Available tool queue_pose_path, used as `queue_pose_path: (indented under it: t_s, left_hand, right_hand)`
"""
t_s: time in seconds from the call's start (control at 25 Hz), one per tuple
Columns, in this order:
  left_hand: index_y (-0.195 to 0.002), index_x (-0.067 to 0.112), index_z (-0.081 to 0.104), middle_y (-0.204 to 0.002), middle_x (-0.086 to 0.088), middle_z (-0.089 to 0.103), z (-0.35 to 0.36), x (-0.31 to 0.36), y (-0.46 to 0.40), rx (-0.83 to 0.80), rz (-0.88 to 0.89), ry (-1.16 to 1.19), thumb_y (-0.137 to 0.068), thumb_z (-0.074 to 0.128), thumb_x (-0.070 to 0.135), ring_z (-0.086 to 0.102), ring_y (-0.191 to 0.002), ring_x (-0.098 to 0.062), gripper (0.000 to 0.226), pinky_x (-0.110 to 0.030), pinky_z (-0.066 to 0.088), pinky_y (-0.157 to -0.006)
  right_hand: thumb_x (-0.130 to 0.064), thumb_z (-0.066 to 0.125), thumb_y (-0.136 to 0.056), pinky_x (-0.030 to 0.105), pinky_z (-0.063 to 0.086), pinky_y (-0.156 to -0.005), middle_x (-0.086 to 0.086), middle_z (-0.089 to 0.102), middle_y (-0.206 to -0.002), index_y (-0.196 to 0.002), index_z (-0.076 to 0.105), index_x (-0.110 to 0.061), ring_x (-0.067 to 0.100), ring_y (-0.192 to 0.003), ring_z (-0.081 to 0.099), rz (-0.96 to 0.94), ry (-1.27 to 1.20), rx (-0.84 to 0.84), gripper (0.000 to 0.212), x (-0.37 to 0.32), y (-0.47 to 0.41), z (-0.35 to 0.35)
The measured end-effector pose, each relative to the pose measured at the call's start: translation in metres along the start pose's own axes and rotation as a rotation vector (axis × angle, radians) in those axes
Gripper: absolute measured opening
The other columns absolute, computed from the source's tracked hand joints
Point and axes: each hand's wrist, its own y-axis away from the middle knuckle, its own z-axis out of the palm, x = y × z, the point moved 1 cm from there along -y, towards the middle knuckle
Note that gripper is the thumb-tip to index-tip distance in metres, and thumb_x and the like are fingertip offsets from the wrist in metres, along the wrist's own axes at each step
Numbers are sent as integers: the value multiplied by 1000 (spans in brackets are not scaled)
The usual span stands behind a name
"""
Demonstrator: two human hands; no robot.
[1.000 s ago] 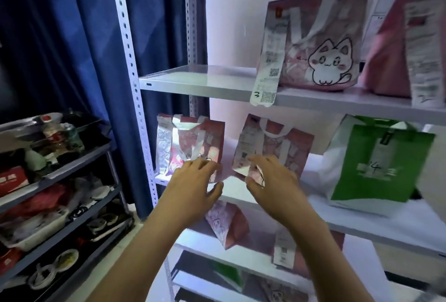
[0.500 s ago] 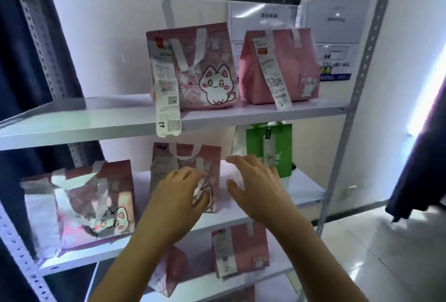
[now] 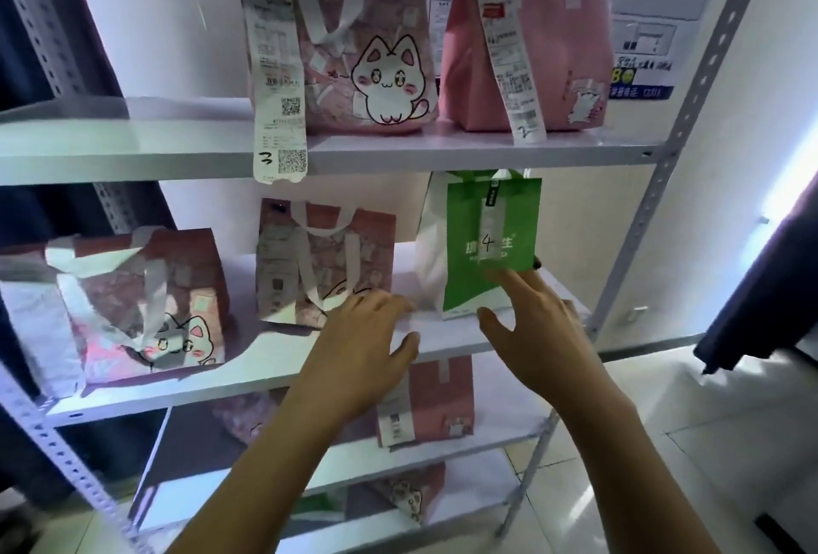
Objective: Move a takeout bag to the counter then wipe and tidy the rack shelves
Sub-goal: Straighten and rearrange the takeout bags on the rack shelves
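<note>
Both hands close on the green bag [image 3: 491,243], left hand [image 3: 358,354] and right hand [image 3: 535,332] with fingers apart (nothing gripped); looks light, soft-sided, best lifted by its top handles.

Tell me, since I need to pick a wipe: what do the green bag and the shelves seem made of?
The green bag looks like matte non-woven fabric or coated paper: soft folds, little shine, a white gusseted side. The shelves look like painted metal, smooth and semi-glossy, with faint reflections; they sit on perforated steel uprights.
</note>
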Motion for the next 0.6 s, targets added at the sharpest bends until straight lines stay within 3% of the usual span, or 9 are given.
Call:
queue_pose_path:
  t_s: [0.6]
  left_hand:
    - [-134,31,51,-133,8,53,51,-34,61,-26,-383,-88,-97,46,43,45,-119,-16,39,-37,40,-102]
  right_hand:
    - [-40,56,-97,50,44,-106,-2,50,-141,-142,41,-36,24,-124,53,-235,-128,-352,48,-19,-30,101]
